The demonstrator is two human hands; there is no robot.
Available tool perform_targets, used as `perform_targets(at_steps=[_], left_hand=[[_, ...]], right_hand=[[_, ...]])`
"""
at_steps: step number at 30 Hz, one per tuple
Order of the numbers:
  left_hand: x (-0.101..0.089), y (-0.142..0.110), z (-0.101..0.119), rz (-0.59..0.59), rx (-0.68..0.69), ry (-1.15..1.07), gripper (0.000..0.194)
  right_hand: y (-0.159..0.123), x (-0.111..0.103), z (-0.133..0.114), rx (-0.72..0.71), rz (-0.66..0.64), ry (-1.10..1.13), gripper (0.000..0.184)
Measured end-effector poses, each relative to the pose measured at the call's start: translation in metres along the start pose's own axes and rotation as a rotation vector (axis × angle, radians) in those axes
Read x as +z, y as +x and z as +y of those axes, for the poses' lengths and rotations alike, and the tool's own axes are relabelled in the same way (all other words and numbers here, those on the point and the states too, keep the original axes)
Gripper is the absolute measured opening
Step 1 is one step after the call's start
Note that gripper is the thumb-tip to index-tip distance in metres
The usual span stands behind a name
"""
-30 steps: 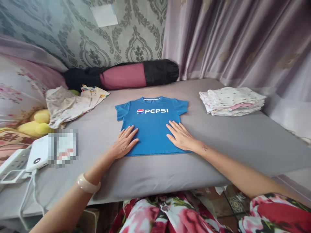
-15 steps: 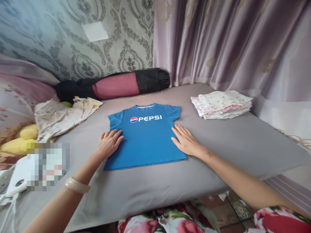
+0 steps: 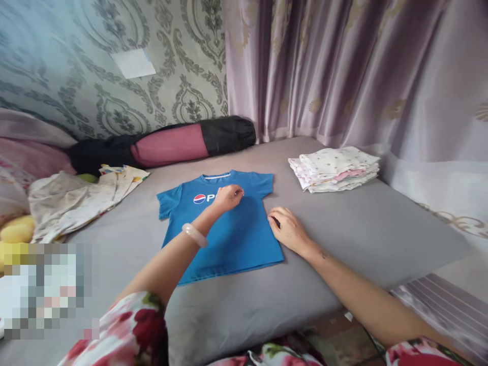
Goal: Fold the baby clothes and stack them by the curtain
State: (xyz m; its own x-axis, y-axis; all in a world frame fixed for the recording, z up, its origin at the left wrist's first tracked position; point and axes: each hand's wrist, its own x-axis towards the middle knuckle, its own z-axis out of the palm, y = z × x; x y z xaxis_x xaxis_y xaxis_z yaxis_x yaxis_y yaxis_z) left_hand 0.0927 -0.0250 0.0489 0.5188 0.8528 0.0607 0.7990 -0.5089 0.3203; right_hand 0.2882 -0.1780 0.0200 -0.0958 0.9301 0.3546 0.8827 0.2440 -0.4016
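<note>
Room: patterned wallpaper [image 3: 122, 30] at the back, a white sheet of paper [image 3: 134, 63] upon it, a lilac curtain [image 3: 324, 66] to the right. Surface: a bed [image 3: 366, 239] under a plain grey cover.

Item, principal: one blue T-shirt [image 3: 229, 249], short-sleeved, print upward, spread flat at the middle of the bed, near the person. Its collar pointed toward the wallpaper, its hem toward the person; the line from collar to hem ran away from the person, slightly askew.

Item: left hand [image 3: 229, 197], with a pale bangle [image 3: 194, 235] on the wrist. It reached across the shirt's chest, hiding most of the lettering. Fingers curled in narrowly; whether they touched or pinched cloth could not be told.

Item: right hand [image 3: 288, 230], low at the shirt's right side edge, fingers bent and thumb close to them; whether fabric lay between them could not be told.

Relation of note: the right side edge ran between the two hands, the right hand nearer it. The right sleeve lay a little beyond both.

Also present: a stack of folded cloths [image 3: 339, 170] at right; a black-and-pink roll [image 3: 170, 145] at the back; rumpled pale cloth [image 3: 78, 203] at left.
</note>
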Motion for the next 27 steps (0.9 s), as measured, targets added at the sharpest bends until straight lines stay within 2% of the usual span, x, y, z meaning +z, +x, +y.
perform_targets(at_steps=[5, 12, 16, 22, 27], left_hand=[[0.014, 0.042, 0.045, -0.037, 0.036, -0.097, 0.026], [0.02, 0.069, 0.086, -0.094, -0.045, -0.028, 0.034], [0.026, 0.079, 0.096, -0.107, -0.111, 0.013, 0.042], [0.031, 0.09, 0.101, -0.095, -0.183, -0.031, 0.026], [0.033, 0.097, 0.099, -0.082, -0.229, -0.106, 0.024]], right_hand=[[-0.001, -0.002, -0.001, 0.078, -0.02, -0.041, 0.02], [-0.003, -0.007, -0.006, 0.085, -0.087, -0.018, 0.028], [-0.005, -0.011, -0.01, 0.081, -0.156, 0.029, 0.032], [-0.008, -0.019, -0.015, 0.047, -0.225, 0.104, 0.031], [-0.01, -0.023, -0.018, 0.025, -0.268, 0.146, 0.03]])
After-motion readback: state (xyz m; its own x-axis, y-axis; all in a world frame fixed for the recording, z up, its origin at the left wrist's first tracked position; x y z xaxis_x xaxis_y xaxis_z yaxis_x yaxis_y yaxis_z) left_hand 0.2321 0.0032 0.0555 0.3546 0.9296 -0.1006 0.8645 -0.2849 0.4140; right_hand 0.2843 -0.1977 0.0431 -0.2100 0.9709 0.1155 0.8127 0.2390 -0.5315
